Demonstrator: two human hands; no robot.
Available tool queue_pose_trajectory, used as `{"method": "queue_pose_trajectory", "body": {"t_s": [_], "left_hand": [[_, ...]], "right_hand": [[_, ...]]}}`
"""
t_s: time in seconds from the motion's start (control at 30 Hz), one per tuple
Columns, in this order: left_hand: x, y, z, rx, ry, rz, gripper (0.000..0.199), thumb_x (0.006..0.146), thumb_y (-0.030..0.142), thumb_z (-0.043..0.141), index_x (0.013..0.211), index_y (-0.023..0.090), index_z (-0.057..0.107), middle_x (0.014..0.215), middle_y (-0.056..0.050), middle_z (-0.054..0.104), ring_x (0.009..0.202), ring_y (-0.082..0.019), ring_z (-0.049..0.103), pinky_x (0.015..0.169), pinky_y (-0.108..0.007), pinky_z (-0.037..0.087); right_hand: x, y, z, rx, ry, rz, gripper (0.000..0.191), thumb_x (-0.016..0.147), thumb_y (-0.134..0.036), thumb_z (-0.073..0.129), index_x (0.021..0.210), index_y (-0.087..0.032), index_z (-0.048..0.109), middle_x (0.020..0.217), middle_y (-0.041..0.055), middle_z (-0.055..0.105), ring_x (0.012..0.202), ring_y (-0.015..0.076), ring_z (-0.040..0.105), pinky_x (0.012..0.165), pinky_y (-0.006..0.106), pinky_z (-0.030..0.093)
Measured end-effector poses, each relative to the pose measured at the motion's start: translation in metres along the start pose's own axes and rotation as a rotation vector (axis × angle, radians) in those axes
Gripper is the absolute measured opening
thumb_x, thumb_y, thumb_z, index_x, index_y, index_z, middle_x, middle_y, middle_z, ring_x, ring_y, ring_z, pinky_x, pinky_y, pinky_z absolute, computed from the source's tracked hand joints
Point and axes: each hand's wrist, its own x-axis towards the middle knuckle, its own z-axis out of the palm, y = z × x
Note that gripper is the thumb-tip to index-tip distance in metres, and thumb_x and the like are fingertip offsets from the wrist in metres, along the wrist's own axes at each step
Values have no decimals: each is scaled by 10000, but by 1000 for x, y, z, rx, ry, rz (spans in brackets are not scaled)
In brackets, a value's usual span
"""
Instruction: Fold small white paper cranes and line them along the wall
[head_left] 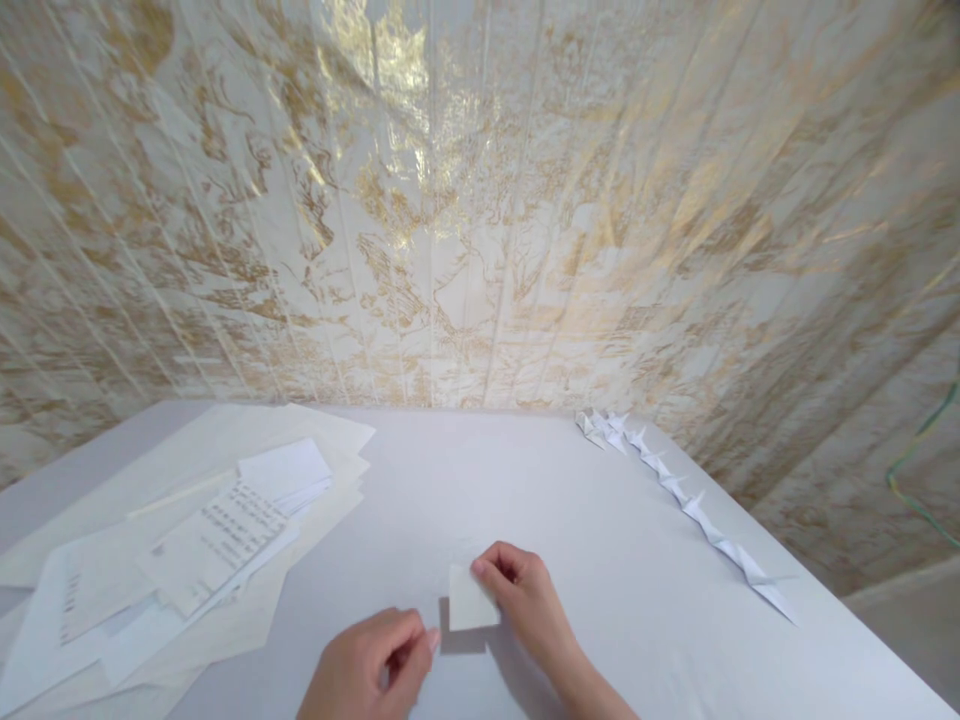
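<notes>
A small white square of paper (470, 603) is pinched at its upper right edge between the thumb and fingers of my right hand (521, 590). The square is tilted a little above the table and casts a shadow to its lower left. My left hand (371, 660) is just left of the paper, fingers curled in and the thumb near the index fingertip. Its tip comes close to the square's shadow without touching the square. Whether anything tiny sits between those fingertips I cannot make out.
A pale table (450, 480) spreads before me, backed by a gold-patterned curtain (450, 250). On the left lie large paper sheets (322, 500) with a printed sheet (217, 545) and a small paper stack (289, 470) on top. Several folded paper cranes (701, 515) line the right edge.
</notes>
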Motion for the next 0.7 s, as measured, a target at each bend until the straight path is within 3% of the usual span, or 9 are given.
{"method": "queue_pose_trajectory", "body": {"t_s": [0.1, 0.17, 0.23, 0.33, 0.43, 0.5, 0.57, 0.7], "left_hand": [[5, -15, 0, 224, 86, 444, 160, 899, 246, 527, 949, 248, 679, 945, -22, 733, 887, -195, 660, 824, -269, 483], [9, -33, 8, 344, -5, 671, 313, 850, 207, 584, 1152, 269, 642, 1227, -30, 698, 1090, -220, 641, 950, -290, 469], [10, -52, 18, 479, -45, 691, 528, 824, 215, 614, 1345, 219, 532, 1391, -80, 604, 1203, -267, 598, 998, -333, 465], [9, -65, 23, 532, -158, 687, 628, 848, 298, 631, 1440, 232, 434, 1498, -82, 479, 1304, -293, 524, 1029, -377, 464], [8, -54, 12, 513, -237, 666, 630, 859, 384, 656, 1437, 250, 446, 1521, -82, 436, 1333, -306, 494, 1060, -421, 444], [8, -42, 4, 485, -225, 589, 613, 846, 352, 684, 1417, 287, 469, 1527, -54, 431, 1361, -292, 461, 1114, -444, 381], [10, -35, -1, 456, -229, 547, 697, 835, 342, 699, 1463, 289, 401, 1529, -59, 427, 1366, -286, 454, 1126, -449, 363], [15, -36, 0, 409, -264, 600, 789, 812, 390, 719, 1496, 274, 342, 1521, -76, 434, 1349, -302, 474, 1093, -448, 407]], "right_hand": [[2, 0, 2, -127, 5, -66, 203, 836, -241, 621, 653, -173, 676, 631, -1, 532, 667, 163, 479, 611, 276, 351], [2, -1, 5, -199, -13, -121, 171, 799, -145, 628, 643, -191, 680, 647, 10, 569, 741, 190, 494, 681, 299, 374], [2, -2, 5, -253, -27, -167, 170, 763, -69, 618, 670, -199, 676, 700, 20, 599, 798, 208, 492, 755, 325, 386], [2, -4, -6, -306, -32, -202, 273, 711, 21, 557, 835, -190, 676, 833, 38, 619, 868, 220, 502, 828, 357, 397], [-2, -7, -26, -391, -158, -247, 430, 642, 82, 478, 924, -196, 646, 920, 35, 619, 904, 204, 541, 859, 341, 433], [-7, -10, -38, -409, -260, -284, 493, 632, 96, 462, 969, -214, 645, 985, 35, 615, 955, 194, 565, 868, 314, 456], [-13, -12, -44, -416, -323, -319, 478, 672, 96, 484, 977, -225, 664, 1022, 39, 617, 978, 186, 581, 880, 297, 466], [-16, -7, -44, -424, -341, -397, 311, 785, 5, 595, 964, -226, 700, 1033, 52, 634, 954, 187, 602, 864, 289, 482]]}}
